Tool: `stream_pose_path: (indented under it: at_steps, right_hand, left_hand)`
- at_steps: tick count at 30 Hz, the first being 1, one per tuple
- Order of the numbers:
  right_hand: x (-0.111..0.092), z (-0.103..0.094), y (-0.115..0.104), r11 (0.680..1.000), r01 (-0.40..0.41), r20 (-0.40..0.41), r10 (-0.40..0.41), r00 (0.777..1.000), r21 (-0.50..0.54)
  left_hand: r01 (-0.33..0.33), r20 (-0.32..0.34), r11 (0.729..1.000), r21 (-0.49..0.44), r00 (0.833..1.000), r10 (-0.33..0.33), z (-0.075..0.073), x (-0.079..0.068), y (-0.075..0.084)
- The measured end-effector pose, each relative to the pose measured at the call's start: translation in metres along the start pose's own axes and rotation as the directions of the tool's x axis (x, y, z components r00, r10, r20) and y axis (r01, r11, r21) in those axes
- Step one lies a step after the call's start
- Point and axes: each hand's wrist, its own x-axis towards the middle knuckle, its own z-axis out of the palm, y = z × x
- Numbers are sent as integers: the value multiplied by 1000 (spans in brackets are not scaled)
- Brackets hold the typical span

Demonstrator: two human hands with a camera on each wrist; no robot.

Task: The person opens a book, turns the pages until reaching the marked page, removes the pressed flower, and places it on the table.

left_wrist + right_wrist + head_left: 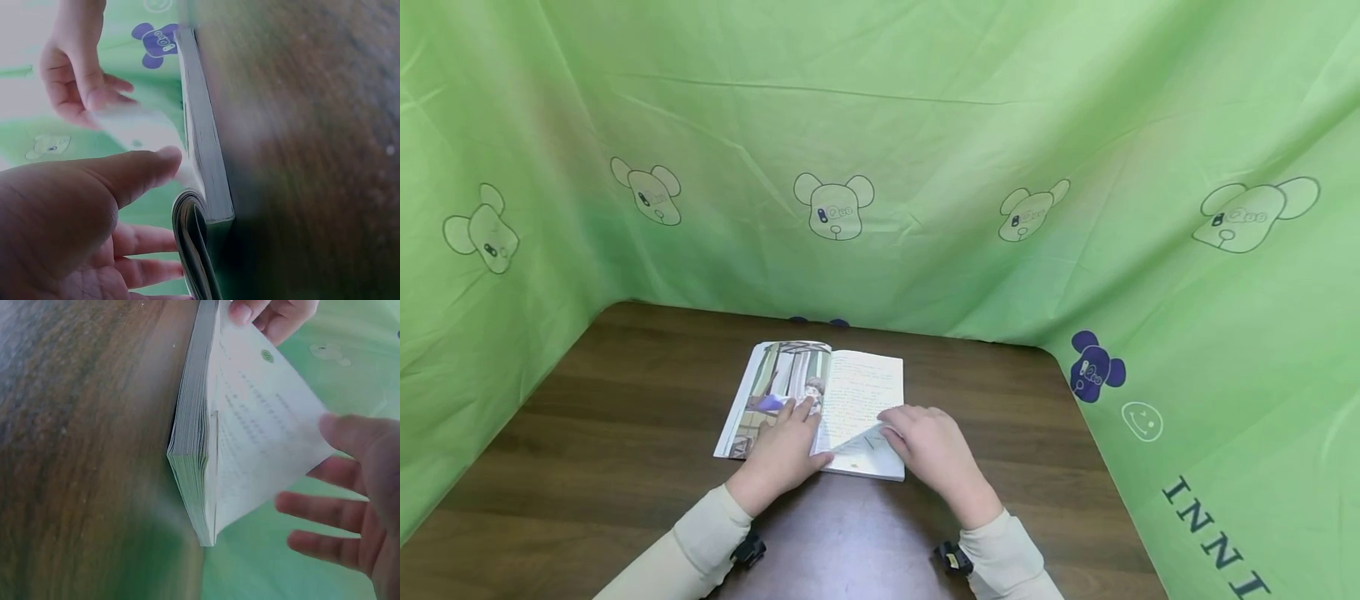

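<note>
An open book (867,379) lies on the table, with a coloured picture on its left page (786,367) and printed lines on the right one. My left hand (781,457) rests on the picture page, fingers spread, its thumb near the fold. Between thumb and index finger, my right hand (934,448) pinches the lower right corner of a page. That page (269,419) is lifted and bent up off the stack, showing part of the page beneath. In the right wrist view, the other fingers (325,511) of this hand are extended behind the page.
Dark wood table (625,400) surrounds the book on all sides. Green cloth (925,125) printed with bear heads hangs behind it and along both sides. Small black devices (953,558) sit at both wrists, beside the light sleeves.
</note>
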Motion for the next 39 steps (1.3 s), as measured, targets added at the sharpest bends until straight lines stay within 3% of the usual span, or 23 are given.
stream_pose_path:
  at_steps: [3,6,11,18,26,30,39]
  right_hand:
    - [1,-1,0,999,-51,-62,50,997,-1]
    - [2,-2,0,996,-88,-71,89,994,7]
    - [1,0,-1,991,-124,-2,124,992,43]
    - [0,6,-3,985,-159,86,153,984,65]
    - [-3,7,-4,986,-145,182,127,975,86]
    - [-5,8,-6,986,-148,226,127,966,80]
    - [-7,9,-5,987,-141,266,117,957,73]
  left_hand:
    - [5,-6,1000,-27,1000,-5,-3,0,0]
    - [-1,-24,998,-55,1000,-1,-5,0,0]
    - [-22,-89,996,-89,996,14,-6,2,-4]
    - [12,-154,993,-118,988,-30,-6,6,-9]
    - [17,-272,1000,-15,962,-20,-6,7,-11]
    - [2,-271,1000,18,963,3,-6,5,-12]
    - [-100,-185,991,92,976,115,-3,5,-11]
